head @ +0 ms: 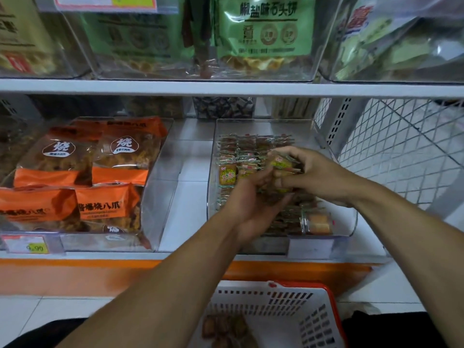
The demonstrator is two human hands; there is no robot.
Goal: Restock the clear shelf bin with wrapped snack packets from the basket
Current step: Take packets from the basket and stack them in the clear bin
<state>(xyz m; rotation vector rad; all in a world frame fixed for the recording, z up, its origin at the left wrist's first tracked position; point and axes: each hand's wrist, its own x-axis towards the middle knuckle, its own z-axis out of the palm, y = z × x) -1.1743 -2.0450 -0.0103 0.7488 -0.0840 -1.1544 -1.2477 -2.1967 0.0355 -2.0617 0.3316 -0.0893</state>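
Both hands meet over the clear shelf bin: left hand cupped palm-up under a clutch of wrapped snack packets, right hand pinching the top of the same bunch w/ curled fingers. Packets sit directly above the bin's mid section, rows already stacked behind & below; drop looks short, straight down. Nearest the camera, the basket holds a few more packets at floor level. Bin rests on a white shelf; orange snack bags fill the neighbouring bin at left, wire mesh panel at right, green bag on the tier above.
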